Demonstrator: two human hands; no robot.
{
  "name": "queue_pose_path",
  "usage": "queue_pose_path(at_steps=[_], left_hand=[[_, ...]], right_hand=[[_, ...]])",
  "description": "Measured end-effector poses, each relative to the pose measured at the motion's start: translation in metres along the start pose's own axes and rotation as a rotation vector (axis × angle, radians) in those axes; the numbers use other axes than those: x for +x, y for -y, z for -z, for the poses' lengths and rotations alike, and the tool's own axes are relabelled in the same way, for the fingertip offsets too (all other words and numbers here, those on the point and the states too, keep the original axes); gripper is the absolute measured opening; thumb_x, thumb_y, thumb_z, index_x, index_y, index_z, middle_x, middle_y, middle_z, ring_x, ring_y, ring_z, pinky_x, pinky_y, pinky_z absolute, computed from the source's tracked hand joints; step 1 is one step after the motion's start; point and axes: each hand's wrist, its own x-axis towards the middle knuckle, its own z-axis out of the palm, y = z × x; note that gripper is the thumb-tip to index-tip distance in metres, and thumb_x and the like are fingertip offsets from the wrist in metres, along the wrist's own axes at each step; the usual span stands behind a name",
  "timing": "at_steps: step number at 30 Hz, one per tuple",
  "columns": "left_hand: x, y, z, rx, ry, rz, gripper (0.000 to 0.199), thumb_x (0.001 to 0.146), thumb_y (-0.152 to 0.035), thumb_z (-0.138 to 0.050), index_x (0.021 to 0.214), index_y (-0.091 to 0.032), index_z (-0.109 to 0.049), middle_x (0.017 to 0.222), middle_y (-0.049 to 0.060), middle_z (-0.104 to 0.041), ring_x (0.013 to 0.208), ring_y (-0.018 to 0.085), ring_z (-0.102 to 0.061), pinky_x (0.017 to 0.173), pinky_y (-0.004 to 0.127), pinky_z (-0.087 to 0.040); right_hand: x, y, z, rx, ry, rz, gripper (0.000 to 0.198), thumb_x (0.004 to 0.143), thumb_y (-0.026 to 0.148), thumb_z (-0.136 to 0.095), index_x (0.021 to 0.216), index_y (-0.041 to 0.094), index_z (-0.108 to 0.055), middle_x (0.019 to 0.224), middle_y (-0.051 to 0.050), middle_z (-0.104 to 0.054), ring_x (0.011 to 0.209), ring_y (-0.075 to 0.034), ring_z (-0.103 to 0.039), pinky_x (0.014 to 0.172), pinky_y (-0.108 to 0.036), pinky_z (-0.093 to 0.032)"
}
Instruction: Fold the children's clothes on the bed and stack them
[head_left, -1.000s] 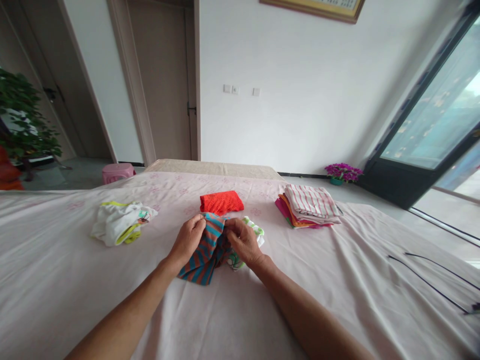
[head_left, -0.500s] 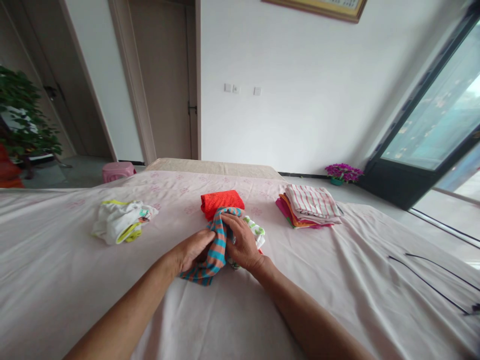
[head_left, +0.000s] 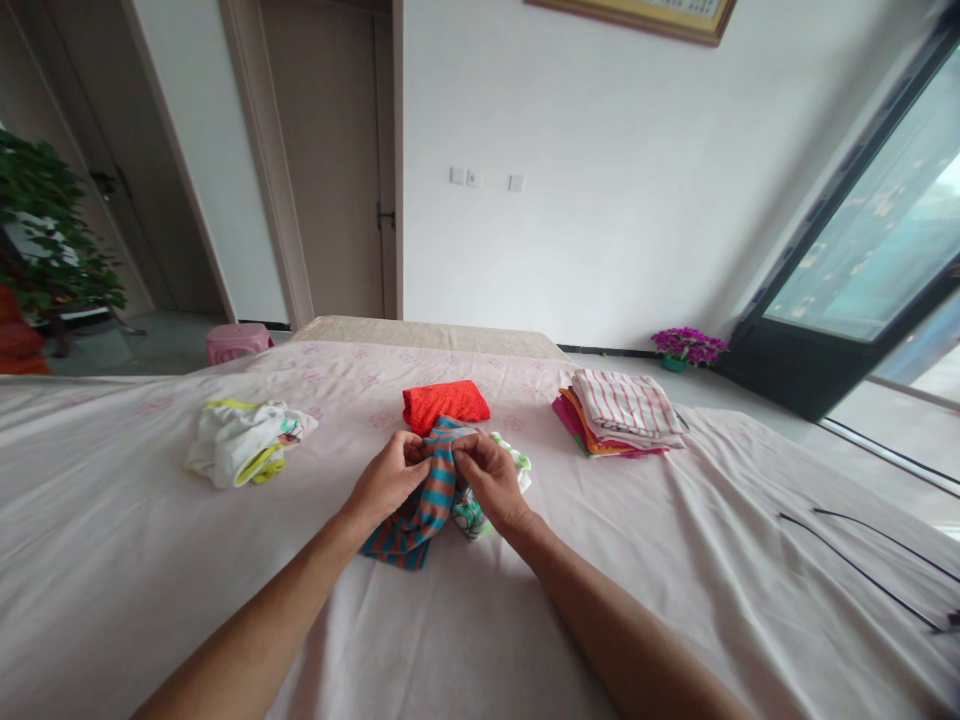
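Observation:
Between my hands is a crumpled striped cloth (head_left: 437,500) in blue and orange-brown, its lower end lying on the bed sheet. My left hand (head_left: 390,480) pinches its upper left edge. On the other side, my right hand (head_left: 495,480) grips the upper right edge between thumb and fingers. Just behind lies a folded red cloth (head_left: 446,402). A white cloth with green print (head_left: 517,458) shows partly behind and under my right hand. What kind of garment the striped cloth is, I cannot tell.
A stack of folded cloths (head_left: 626,410) sits to the right, striped red and white on top. At left lies a crumpled white garment with yellow trim (head_left: 244,440). Thin black cords (head_left: 862,570) rest on the pale sheet (head_left: 450,650) at far right.
Both hands have shifted up along the striped cloth and now pinch its upper edges. More of the white printed cloth below my right hand shows.

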Motion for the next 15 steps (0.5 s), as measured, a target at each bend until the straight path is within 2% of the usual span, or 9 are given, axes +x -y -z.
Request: queue_pose_path(at_steps=[2, 4, 8, 10, 12, 15], left_hand=[[0.002, 0.004, 0.000, 0.015, -0.050, -0.025, 0.070, 0.063, -0.047, -0.081, 0.122, -0.017, -0.056, 0.116, 0.013, -0.064, 0.108, 0.026, -0.062, 0.091, 0.037, -0.049], [0.002, 0.003, 0.000, -0.018, -0.014, -0.019, 0.082, 0.060, -0.046, -0.083, 0.130, -0.016, -0.052, 0.126, 0.016, -0.060, 0.119, 0.029, -0.058, 0.097, 0.039, -0.047], [-0.005, -0.014, 0.002, -0.236, 0.361, 0.126, 0.077, 0.065, -0.047, -0.082, 0.129, -0.015, -0.054, 0.121, 0.015, -0.066, 0.114, 0.030, -0.062, 0.096, 0.041, -0.048], [-0.009, -0.022, 0.004, -0.305, 0.469, 0.162, 0.070, 0.067, -0.046, -0.081, 0.125, -0.015, -0.058, 0.116, 0.013, -0.069, 0.111, 0.029, -0.064, 0.096, 0.040, -0.048], [-0.011, -0.026, 0.005, -0.315, 0.470, 0.167, 0.061, 0.068, -0.045, -0.081, 0.118, -0.015, -0.062, 0.113, 0.012, -0.070, 0.108, 0.027, -0.065, 0.096, 0.037, -0.047], [-0.011, -0.024, 0.004, -0.240, 0.370, 0.148, 0.045, 0.068, -0.042, -0.080, 0.102, -0.014, -0.067, 0.099, 0.009, -0.072, 0.094, 0.023, -0.067, 0.087, 0.033, -0.049]], right_hand=[[0.000, 0.003, -0.001, 0.066, -0.016, -0.059, 0.023, 0.078, 0.042, -0.067, 0.077, 0.020, -0.061, 0.069, 0.001, -0.059, 0.063, -0.013, -0.053, 0.058, -0.024, -0.045], [0.000, 0.006, -0.001, 0.120, -0.022, -0.102, 0.024, 0.076, 0.042, -0.069, 0.076, 0.019, -0.061, 0.066, 0.002, -0.058, 0.059, -0.011, -0.051, 0.055, -0.023, -0.043], [0.000, 0.006, -0.001, 0.203, -0.015, -0.160, 0.023, 0.075, 0.040, -0.071, 0.078, 0.019, -0.063, 0.062, 0.003, -0.058, 0.052, -0.010, -0.048, 0.049, -0.021, -0.040], [0.000, 0.005, -0.002, 0.223, -0.014, -0.184, 0.021, 0.074, 0.038, -0.071, 0.078, 0.019, -0.064, 0.061, 0.003, -0.058, 0.050, -0.009, -0.047, 0.047, -0.021, -0.038], [0.000, 0.004, -0.002, 0.216, -0.022, -0.211, 0.020, 0.072, 0.036, -0.072, 0.076, 0.019, -0.064, 0.061, 0.003, -0.059, 0.050, -0.009, -0.046, 0.046, -0.020, -0.037], [0.001, 0.003, -0.002, 0.188, -0.014, -0.269, 0.017, 0.070, 0.033, -0.073, 0.076, 0.018, -0.066, 0.065, 0.002, -0.063, 0.054, -0.009, -0.051, 0.051, -0.021, -0.041]])
